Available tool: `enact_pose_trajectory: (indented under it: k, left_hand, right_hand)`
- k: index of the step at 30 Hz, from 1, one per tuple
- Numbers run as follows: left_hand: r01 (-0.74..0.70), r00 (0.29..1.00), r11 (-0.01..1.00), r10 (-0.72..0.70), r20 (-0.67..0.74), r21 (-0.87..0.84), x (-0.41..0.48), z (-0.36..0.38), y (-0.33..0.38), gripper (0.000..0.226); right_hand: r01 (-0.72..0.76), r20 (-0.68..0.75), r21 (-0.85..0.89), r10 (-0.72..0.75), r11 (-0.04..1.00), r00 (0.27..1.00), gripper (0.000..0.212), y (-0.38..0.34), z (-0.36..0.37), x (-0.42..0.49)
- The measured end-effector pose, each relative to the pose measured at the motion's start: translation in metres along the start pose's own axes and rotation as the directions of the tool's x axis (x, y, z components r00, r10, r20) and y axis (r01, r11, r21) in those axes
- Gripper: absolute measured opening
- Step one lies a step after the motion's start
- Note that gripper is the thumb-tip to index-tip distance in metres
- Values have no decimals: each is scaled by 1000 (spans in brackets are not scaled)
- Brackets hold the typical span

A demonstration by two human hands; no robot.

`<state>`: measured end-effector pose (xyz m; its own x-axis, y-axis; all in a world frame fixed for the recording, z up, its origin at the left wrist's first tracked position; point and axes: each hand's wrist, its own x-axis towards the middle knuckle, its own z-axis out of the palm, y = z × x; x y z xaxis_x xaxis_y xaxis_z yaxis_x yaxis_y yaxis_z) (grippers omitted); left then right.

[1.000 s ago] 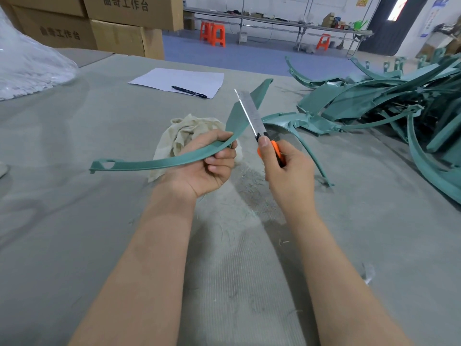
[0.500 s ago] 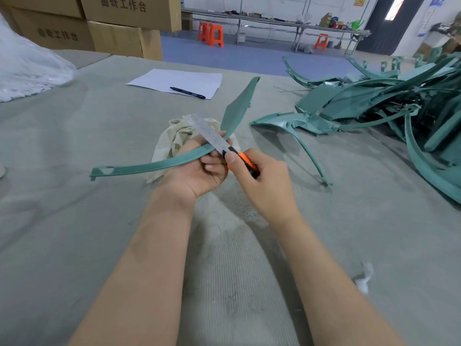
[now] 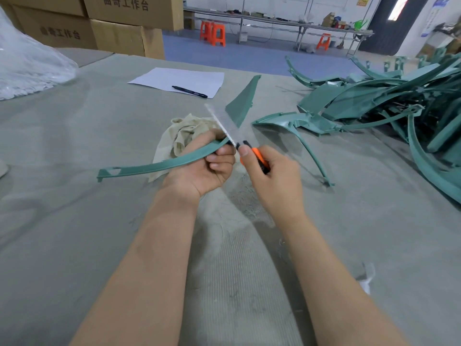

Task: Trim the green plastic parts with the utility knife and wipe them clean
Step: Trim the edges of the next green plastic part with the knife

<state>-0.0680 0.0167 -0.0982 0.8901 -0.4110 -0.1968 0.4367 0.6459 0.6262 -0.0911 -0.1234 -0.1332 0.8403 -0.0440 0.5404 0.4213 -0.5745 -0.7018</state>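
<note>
Rag (image 3: 184, 136) behind the hands; parts pile (image 3: 389, 101) right; paper (image 3: 179, 79) beyond.

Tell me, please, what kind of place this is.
Probably a factory workshop: a heap of curved green plastic parts on a grey worktable, stacked brown cardboard boxes and a long metal workbench behind.

We are in a factory workshop. We stand at a broad work table (image 3: 74, 221) covered in grey felt, with fine debris (image 3: 249, 196) scattered close to us. At two o'clock a loose heap of green plastic parts (image 3: 374, 101) lies on it. At eleven o'clock stand stacked cardboard boxes (image 3: 117, 41) printed with Chinese characters, and at ten o'clock a clear plastic bag (image 3: 27, 66). At twelve o'clock a sheet of paper (image 3: 179, 78) carries a black pen (image 3: 189, 92). Beyond, at one o'clock, a long metal workbench (image 3: 274, 21) cluttered with supplies stands on a blue floor (image 3: 249, 56), with orange plastic stools (image 3: 214, 33) beside it.
</note>
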Motion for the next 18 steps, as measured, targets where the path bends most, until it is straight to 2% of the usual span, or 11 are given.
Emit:
enact_pose_trajectory:
  k: [3,5,8,11,16,18]
  left_hand:
    - [-24,1000,993,22,-17,-112,3,-6,-1,29]
    - [-41,999,992,39,-17,-122,3,-9,0,35]
    - [-45,999,997,44,-14,-60,2,-3,1,26]
    - [-9,1000,1000,9,-11,-11,2,-1,1,31]
    - [-24,999,1000,25,37,-9,-3,3,-1,10]
    - [-32,998,999,33,49,-20,-4,4,-2,8]
  right_hand:
    - [61,104,-4,-60,998,993,44,-6,7,-5]
    - [74,127,-4,-73,997,989,43,-8,8,-6]
    - [12,72,44,-15,999,997,48,-6,3,-2]
    - [-47,-20,42,47,998,999,51,-3,-3,1]
    - [-63,-23,26,63,998,998,49,-1,-4,1]
    - [-58,-24,37,59,998,998,47,-1,-3,1]
